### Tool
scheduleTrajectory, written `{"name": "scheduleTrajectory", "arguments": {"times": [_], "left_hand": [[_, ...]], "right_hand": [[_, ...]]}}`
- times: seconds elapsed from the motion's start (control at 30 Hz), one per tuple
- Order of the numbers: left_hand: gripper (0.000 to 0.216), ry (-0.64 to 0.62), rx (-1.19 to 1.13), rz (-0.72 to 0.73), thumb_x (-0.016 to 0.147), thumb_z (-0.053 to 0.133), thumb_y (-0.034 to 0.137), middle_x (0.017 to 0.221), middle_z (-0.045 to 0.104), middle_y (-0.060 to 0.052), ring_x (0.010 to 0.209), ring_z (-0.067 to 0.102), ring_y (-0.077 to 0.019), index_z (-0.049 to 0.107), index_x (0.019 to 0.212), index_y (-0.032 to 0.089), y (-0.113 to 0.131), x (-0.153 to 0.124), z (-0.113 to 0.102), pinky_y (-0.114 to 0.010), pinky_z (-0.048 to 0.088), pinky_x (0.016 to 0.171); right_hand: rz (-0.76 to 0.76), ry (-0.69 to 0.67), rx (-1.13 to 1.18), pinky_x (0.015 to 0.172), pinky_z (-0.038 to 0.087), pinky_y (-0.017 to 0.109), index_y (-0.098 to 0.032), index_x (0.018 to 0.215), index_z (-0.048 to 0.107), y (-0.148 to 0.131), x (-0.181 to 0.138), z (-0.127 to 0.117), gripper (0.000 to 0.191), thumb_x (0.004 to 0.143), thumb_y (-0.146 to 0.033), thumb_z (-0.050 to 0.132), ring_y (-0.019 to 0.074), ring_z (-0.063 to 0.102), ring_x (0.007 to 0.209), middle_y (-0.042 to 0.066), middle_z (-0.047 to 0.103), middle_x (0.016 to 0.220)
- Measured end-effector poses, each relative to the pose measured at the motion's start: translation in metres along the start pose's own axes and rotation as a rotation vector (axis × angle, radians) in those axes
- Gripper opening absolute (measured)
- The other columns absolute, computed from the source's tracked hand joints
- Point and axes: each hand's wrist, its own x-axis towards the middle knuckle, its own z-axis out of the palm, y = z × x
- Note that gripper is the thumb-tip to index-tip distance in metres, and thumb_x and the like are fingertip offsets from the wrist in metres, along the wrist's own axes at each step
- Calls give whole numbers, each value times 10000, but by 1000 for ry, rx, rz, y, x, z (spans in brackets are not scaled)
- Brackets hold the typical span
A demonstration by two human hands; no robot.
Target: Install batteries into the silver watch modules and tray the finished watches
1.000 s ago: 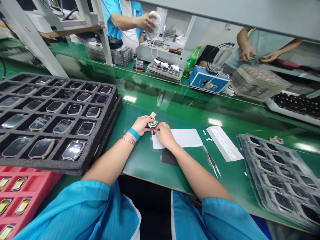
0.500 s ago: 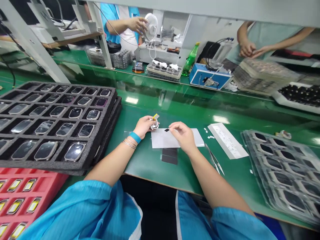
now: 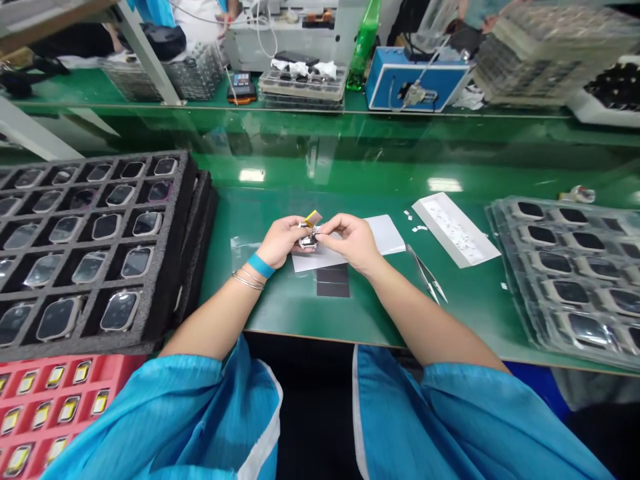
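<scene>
My left hand [image 3: 281, 244] is closed around a small silver watch case [image 3: 308, 243], with its open inside facing up. A yellow-edged flap [image 3: 313, 218] stands up from the case. My right hand [image 3: 353, 241] pinches at the case's right side, its fingertips touching or almost touching it. The small black piece in those fingertips is mostly hidden now. Under both hands lies a white sheet [image 3: 387, 235], with a dark sheet of cut pieces [image 3: 333, 281] in front of it. Tweezers [image 3: 428, 275] lie beside my right forearm.
A grey foam tray [image 3: 173, 200] of watches stands left, above a red tray [image 3: 117, 367] of yellow-and-white parts. A white box [image 3: 425, 207] with small white bits and stacked clear trays [image 3: 505, 267] are to the right. A blue box [image 3: 377, 83] and a green bottle [image 3: 361, 53] stand behind.
My right hand has moved left from over the white sheet to the watch case, bringing the small black piece. My left hand still holds the case. The view has tilted down.
</scene>
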Motion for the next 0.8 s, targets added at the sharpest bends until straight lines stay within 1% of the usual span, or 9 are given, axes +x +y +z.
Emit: {"name": "scheduleTrajectory", "arguments": {"times": [0.13, 0.3, 0.43, 0.63, 0.7, 0.8], "left_hand": [[97, 6, 51, -15, 701, 677, 92, 635, 636, -1, 520, 587, -115, 638, 785, 122, 2, -1, 1, -245, 542, 512], [88, -25, 78, -13, 695, 688, 96, 626, 620, 2, 498, 571, -110, 633, 756, 126, 1, 0, 1, -250, 538, 505], [107, -38, 69, -15, 676, 708, 100, 636, 628, -2, 518, 578, -113, 635, 748, 129, -1, 0, 0, -242, 533, 510], [70, -37, 68, -21, 694, 662, 88, 615, 621, 0, 513, 573, -114, 632, 740, 131, -2, 1, 0, -244, 534, 510], [75, -36, 60, -18, 689, 665, 77, 606, 614, 3, 504, 571, -110, 627, 727, 129, -2, 2, 0, -235, 529, 502], [73, -28, 35, -17, 691, 654, 66, 596, 610, 6, 488, 563, -99, 624, 724, 123, -3, 1, 0, -217, 517, 485]], "right_hand": [[-56, -50, -82, 753, 518, 329, -202, 755, 582, -1, -1, -2, 189, 715, -305, 735, 151, 626, 728, 0, 671, 759], [-57, -95, -71, 772, 520, 315, -213, 829, 533, -3, -3, 0, 211, 738, -278, 712, 138, 630, 755, -8, 665, 802], [-55, -112, -81, 772, 520, 320, -213, 823, 520, -3, -3, 1, 214, 744, -275, 709, 140, 632, 756, -6, 666, 803], [-70, -108, -114, 761, 509, 315, -213, 809, 514, -2, -4, 2, 193, 751, -253, 695, 142, 633, 746, -6, 668, 803], [-85, -99, -159, 751, 505, 314, -215, 805, 523, -2, -5, 3, 168, 754, -234, 682, 144, 634, 731, -9, 668, 799], [-143, -76, -318, 765, 499, 333, -224, 795, 552, -5, -8, 6, 114, 763, -195, 657, 161, 630, 727, -9, 663, 782]]}}
